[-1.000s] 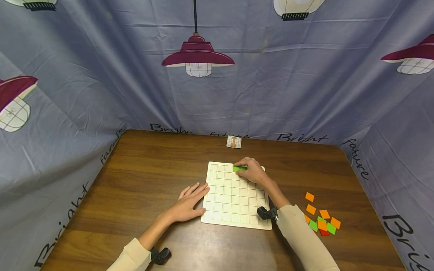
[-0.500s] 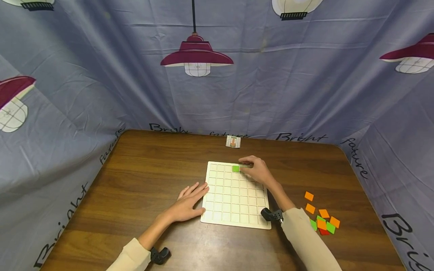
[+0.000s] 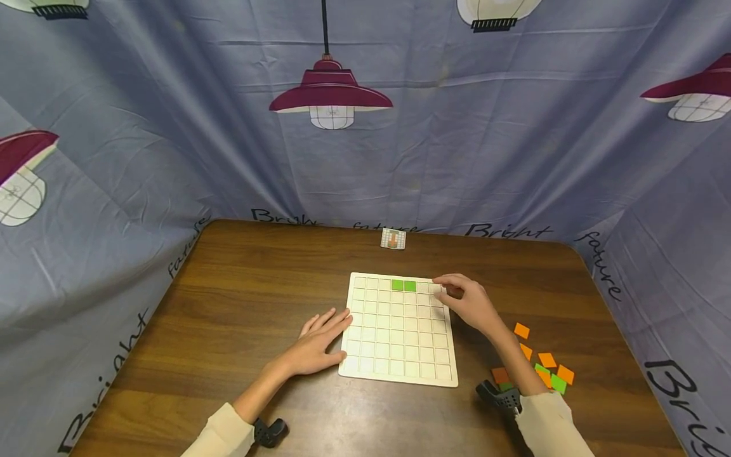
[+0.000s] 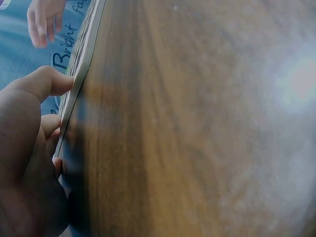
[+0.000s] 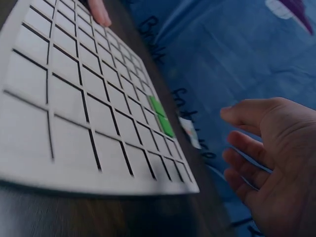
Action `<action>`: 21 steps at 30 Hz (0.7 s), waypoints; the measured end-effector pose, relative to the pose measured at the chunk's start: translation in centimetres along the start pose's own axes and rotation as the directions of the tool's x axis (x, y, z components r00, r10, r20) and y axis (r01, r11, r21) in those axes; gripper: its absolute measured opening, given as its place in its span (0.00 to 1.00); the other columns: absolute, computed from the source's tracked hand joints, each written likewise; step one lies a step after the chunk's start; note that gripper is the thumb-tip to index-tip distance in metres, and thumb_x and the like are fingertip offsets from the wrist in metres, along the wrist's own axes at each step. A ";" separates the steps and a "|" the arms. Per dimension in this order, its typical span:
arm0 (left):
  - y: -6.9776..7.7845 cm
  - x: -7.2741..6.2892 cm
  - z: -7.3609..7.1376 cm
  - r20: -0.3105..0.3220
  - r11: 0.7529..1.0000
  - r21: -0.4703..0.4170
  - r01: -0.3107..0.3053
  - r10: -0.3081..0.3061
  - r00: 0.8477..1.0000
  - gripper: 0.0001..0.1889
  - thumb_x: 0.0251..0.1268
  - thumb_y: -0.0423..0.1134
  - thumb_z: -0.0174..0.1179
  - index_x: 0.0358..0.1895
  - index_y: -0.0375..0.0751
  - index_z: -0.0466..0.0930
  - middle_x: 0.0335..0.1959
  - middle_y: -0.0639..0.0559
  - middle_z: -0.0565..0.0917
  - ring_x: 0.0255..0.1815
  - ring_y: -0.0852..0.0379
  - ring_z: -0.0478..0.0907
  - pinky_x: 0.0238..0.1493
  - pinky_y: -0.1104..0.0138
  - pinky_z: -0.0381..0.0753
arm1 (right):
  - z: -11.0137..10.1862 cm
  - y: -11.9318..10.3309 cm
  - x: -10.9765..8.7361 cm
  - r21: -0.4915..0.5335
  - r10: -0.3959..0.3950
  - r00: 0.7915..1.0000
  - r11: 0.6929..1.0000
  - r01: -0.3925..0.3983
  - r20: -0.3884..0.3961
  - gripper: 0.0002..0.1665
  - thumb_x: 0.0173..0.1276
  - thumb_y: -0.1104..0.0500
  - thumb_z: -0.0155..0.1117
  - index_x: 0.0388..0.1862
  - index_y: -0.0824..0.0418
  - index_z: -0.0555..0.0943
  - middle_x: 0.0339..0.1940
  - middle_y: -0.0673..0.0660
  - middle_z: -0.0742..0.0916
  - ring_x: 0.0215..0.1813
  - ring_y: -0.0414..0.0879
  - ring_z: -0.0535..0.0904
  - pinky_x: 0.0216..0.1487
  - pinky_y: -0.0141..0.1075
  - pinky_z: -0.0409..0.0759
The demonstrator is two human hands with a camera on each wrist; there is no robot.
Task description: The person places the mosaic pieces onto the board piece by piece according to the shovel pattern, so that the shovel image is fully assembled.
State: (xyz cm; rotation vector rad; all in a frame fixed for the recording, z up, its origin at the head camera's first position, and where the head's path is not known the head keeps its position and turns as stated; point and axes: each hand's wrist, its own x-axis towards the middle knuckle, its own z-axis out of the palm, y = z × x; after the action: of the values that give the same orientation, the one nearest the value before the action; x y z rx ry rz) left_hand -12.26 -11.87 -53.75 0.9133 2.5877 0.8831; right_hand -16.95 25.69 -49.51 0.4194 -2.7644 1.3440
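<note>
A cream grid board (image 3: 396, 330) lies on the wooden table. Two green square tiles (image 3: 403, 285) sit side by side in its far row, and the same green tiles (image 5: 162, 116) show in the right wrist view. My left hand (image 3: 316, 346) rests with spread fingers at the board's left edge; in the left wrist view its fingertips (image 4: 63, 85) touch that edge. Over the board's far right corner, my right hand (image 3: 471, 304) hovers with relaxed fingers and holds nothing. Its thumb and fingers stand apart in the right wrist view.
Loose orange tiles (image 3: 546, 360), green tiles (image 3: 558, 384) and others lie in a pile right of the board, partly hidden by the right forearm. A small printed card (image 3: 393, 239) lies at the table's far edge. A blue-grey curtain (image 3: 457, 171) surrounds the table.
My right hand has let go of the second green tile beside the first and moved right, toward the board's far right corner. My left hand has stayed in place.
</note>
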 end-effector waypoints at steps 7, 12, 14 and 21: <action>-0.1 0.0 0.0 -0.004 1.000 -0.009 -0.002 0.002 1.000 0.38 0.68 0.46 0.56 0.80 0.42 0.55 0.80 0.47 0.54 0.80 0.41 0.43 0.71 0.38 0.38 | -3.3 0.4 -4.5 -0.071 0.003 0.996 0.997 -0.009 -0.090 0.20 0.68 0.59 0.69 0.58 0.63 0.83 0.57 0.59 0.83 0.54 0.57 0.80 0.54 0.47 0.79; -0.2 0.0 0.0 -0.006 1.000 0.000 -0.002 0.002 1.000 0.39 0.68 0.47 0.56 0.80 0.42 0.54 0.80 0.47 0.53 0.80 0.41 0.43 0.72 0.39 0.38 | -5.4 0.8 -7.8 -0.106 0.021 0.987 0.994 -0.038 -0.159 0.20 0.69 0.59 0.68 0.58 0.62 0.83 0.56 0.58 0.83 0.52 0.48 0.80 0.51 0.31 0.78; -0.2 0.1 0.1 -0.009 1.000 -0.004 -0.005 0.005 1.000 0.39 0.68 0.46 0.57 0.80 0.41 0.54 0.80 0.47 0.53 0.80 0.41 0.44 0.71 0.39 0.39 | -6.1 1.0 -9.1 -0.108 0.036 0.983 0.993 -0.056 -0.183 0.20 0.69 0.59 0.68 0.58 0.62 0.83 0.56 0.58 0.82 0.52 0.40 0.79 0.50 0.25 0.76; -0.1 0.0 0.0 0.000 1.000 -0.001 -0.007 0.007 1.000 0.39 0.68 0.46 0.56 0.80 0.41 0.55 0.80 0.47 0.53 0.80 0.40 0.43 0.71 0.39 0.39 | -8.2 2.1 -14.0 -0.071 0.125 0.948 0.986 -0.152 -0.291 0.20 0.67 0.63 0.70 0.57 0.66 0.83 0.51 0.43 0.82 0.48 0.27 0.77 0.47 0.17 0.73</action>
State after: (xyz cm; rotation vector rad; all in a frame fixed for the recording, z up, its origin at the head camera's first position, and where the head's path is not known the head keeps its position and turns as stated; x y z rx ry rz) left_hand -12.29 -11.90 -53.84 0.9230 2.5857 0.8864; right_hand -4.65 36.44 -48.19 0.0210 -2.6392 1.1852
